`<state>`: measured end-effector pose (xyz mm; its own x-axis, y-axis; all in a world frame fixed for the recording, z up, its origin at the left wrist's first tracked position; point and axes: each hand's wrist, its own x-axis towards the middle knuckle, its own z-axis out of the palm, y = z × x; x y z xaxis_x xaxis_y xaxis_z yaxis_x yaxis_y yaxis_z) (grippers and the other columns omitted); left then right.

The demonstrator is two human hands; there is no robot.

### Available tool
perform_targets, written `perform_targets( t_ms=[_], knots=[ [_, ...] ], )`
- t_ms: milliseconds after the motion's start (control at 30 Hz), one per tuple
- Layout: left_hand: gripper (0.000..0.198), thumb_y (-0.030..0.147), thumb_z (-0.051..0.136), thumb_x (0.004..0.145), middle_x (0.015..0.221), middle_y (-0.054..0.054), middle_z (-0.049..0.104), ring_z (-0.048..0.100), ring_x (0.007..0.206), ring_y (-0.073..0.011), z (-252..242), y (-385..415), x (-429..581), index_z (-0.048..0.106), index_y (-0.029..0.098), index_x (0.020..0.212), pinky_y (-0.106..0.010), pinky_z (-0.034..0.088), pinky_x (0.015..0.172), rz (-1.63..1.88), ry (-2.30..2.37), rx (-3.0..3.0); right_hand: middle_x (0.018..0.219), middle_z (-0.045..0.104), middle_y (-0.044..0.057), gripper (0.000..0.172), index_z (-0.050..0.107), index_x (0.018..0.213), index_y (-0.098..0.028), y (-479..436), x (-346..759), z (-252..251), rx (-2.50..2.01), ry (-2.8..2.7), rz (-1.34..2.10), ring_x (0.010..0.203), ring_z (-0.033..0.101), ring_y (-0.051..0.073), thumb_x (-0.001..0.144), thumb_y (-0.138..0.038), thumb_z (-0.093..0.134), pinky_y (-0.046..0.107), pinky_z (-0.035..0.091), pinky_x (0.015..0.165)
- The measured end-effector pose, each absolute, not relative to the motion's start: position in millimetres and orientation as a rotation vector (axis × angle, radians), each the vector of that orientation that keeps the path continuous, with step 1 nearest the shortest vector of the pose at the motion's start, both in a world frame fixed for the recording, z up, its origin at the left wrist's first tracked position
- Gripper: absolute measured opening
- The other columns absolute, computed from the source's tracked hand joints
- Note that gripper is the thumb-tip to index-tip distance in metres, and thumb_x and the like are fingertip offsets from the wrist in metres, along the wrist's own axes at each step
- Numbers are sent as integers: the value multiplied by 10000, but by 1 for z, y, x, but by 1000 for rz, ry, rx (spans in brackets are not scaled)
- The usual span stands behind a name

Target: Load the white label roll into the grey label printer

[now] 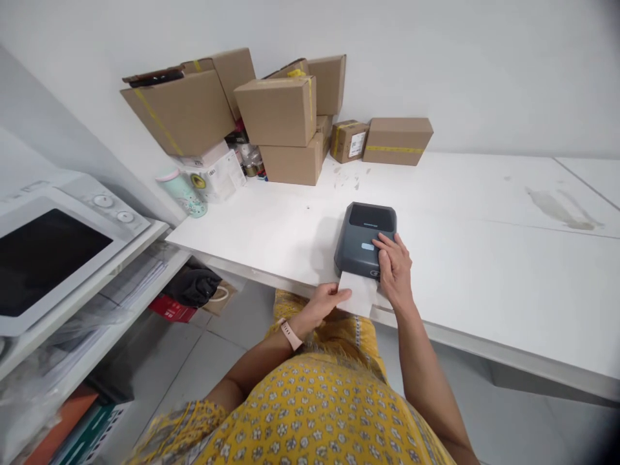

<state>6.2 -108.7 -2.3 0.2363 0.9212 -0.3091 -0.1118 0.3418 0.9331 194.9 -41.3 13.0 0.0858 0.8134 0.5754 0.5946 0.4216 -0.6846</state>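
Note:
A dark grey box-shaped device [361,248], like a small label printer, sits on the white table near its front edge. White paper [357,294] sticks out of its near side and reaches over the table edge. My left hand [327,302] pinches the paper's left edge between thumb and fingers. On the device's right side rests my right hand [394,265], its fingers spread over the top and the thumb near the front right corner.
Cardboard boxes [276,113] are stacked at the back left of the table [484,258], with two smaller ones beside them. A mint tumbler [183,194] stands at the left end. A microwave [62,239] is on a shelf at far left.

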Motion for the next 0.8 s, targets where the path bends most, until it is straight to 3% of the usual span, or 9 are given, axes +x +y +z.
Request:
perform_targets(
  t_ms=[333,533,633,800],
  knots=[
    [570,659,829,626,642,4,592,516,589,-106,-16,-101,16,651,127,727,-242,416,566,897,1162,945,1386,675,72,415,699,1177,-267,-41,193,14,-1317,-1612,244,1511,395,279,1056,-416,331,609,273,1215],
    [545,606,846,639,704,-21,635,568,625,-133,-15,-90,7,697,110,808,-272,472,601,840,1147,1008,1453,621,30,378,720,1159,-329,-44,204,10,-1325,-1767,168,1540,343,283,1050,-379,362,624,206,1220],
    [546,622,816,682,765,-40,660,596,666,-148,-8,-90,2,699,114,844,-289,504,637,815,1120,1045,1442,630,14,352,715,1186,-355,-44,208,17,-1315,-1857,67,1513,378,280,1048,-358,391,618,155,1229],
    [528,642,740,765,795,-42,672,634,698,-173,-5,-89,2,683,131,886,-309,533,662,762,1144,1094,1407,664,-15,378,742,1020,-320,-35,205,35,-1370,-1910,-21,1511,371,290,1065,-343,368,656,41,1227]
  ],
)
